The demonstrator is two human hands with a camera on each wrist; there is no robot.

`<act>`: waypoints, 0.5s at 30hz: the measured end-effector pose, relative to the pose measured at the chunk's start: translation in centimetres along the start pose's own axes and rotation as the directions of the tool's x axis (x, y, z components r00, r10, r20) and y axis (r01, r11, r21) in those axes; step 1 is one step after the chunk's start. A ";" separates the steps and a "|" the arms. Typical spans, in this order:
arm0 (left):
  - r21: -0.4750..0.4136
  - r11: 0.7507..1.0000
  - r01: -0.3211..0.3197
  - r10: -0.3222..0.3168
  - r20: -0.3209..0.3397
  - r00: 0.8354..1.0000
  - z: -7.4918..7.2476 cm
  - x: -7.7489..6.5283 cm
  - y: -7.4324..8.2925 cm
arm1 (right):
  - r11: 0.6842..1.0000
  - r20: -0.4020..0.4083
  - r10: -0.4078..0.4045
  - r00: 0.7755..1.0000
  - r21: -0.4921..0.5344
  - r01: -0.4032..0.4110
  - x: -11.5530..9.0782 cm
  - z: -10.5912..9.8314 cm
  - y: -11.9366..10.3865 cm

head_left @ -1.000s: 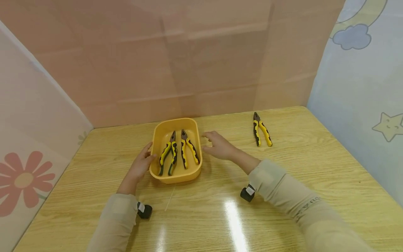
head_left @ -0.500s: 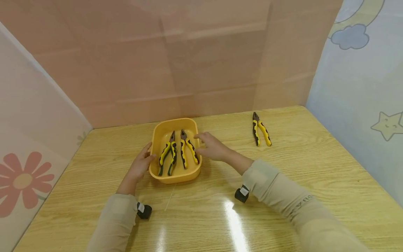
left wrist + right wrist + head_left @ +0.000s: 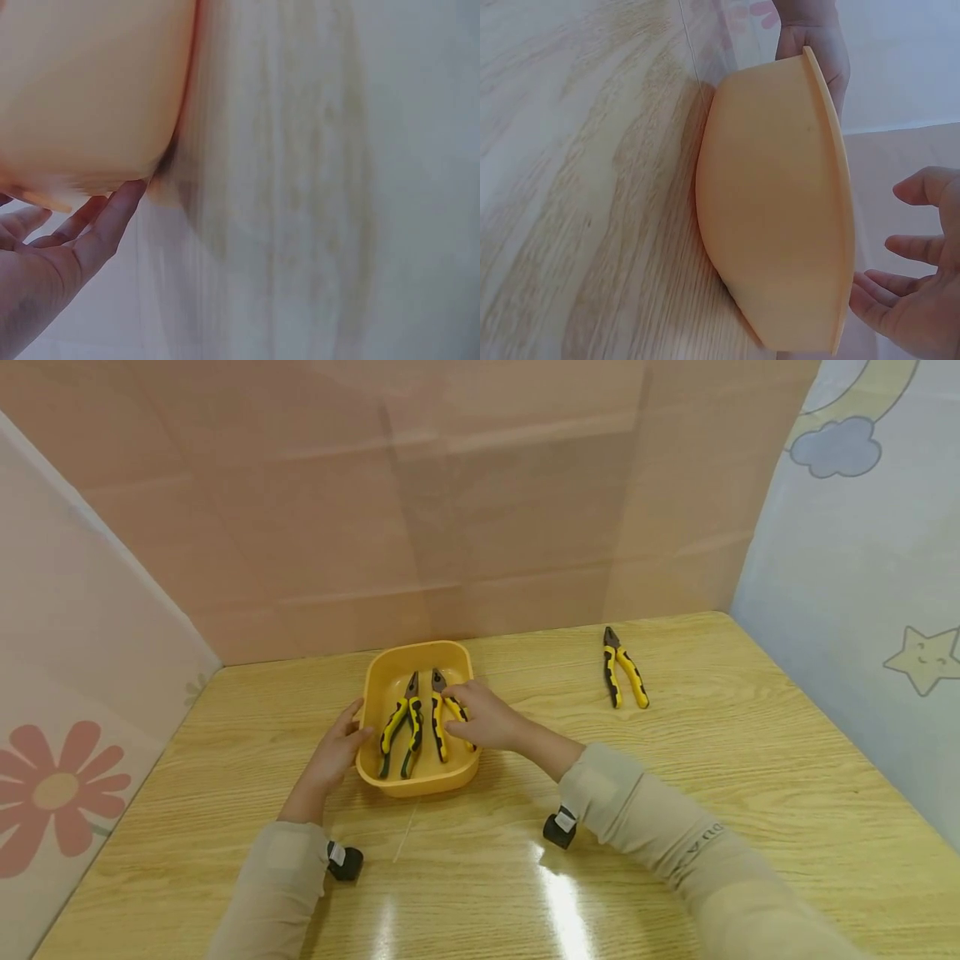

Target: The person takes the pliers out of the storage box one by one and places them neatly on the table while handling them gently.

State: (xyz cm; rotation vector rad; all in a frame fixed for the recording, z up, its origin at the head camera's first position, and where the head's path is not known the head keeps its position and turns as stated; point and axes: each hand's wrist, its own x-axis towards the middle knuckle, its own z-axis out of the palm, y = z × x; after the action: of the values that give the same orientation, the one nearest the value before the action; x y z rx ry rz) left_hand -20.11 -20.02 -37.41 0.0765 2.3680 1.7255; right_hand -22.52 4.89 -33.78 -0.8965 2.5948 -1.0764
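A yellow plastic basin (image 3: 417, 788) stands near the table's back edge. Two pliers with yellow-and-black handles lie in it: the left pliers (image 3: 415, 718) have green handle ends, and the right pliers (image 3: 438, 727) are partly covered by my right hand (image 3: 489, 718). That hand reaches over the basin's right rim, thumb and fingers spread above the right pliers; in the right wrist view its fingers stand apart. My left hand (image 3: 332, 758) holds the left rim, thumb over it and fingers against the outer wall, as the left wrist view shows along the basin's side (image 3: 97, 82).
Another pair of yellow-and-black pliers (image 3: 622, 670) lies at the back right of the wooden table (image 3: 480, 877). A thin pale strip (image 3: 406, 835) lies in front of the basin. A brown-pink panel (image 3: 480, 527) rises behind, with printed walls at both sides.
My right hand has moved left, from beside the basin to over its right rim and the right pliers. The left hand and the basin have stayed in place.
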 end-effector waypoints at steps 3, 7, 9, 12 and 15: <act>-0.002 1.000 0.000 0.000 0.001 1.000 0.1 0.1 0.0 | 1.000 0.007 -0.016 1.000 -0.007 0.016 0.2 0.4 0.2; -0.001 1.000 0.019 -0.019 -0.011 1.000 0.1 0.3 -0.2 | 0.999 0.018 -0.031 0.999 -0.013 0.032 0.4 0.8 0.0; 0.001 1.000 0.026 -0.026 -0.021 0.999 0.1 0.4 -0.2 | 1.000 0.027 -0.023 0.999 -0.019 0.023 0.6 1.0 -0.2; 0.004 0.999 0.034 -0.034 -0.042 0.999 0.1 0.4 -0.2 | 1.000 0.044 -0.004 0.999 -0.006 0.004 0.7 1.2 -0.5; 0.011 0.999 0.037 -0.036 -0.060 0.998 0.2 0.4 -0.1 | 1.000 0.061 0.010 0.998 0.001 -0.010 0.9 1.5 -0.6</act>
State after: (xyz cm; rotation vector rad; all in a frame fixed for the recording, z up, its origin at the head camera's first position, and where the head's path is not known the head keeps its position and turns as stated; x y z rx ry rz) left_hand -20.46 -19.77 -37.63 -0.0163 2.4061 1.7203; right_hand -22.38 3.17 -34.37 -0.9007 2.5461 -1.0312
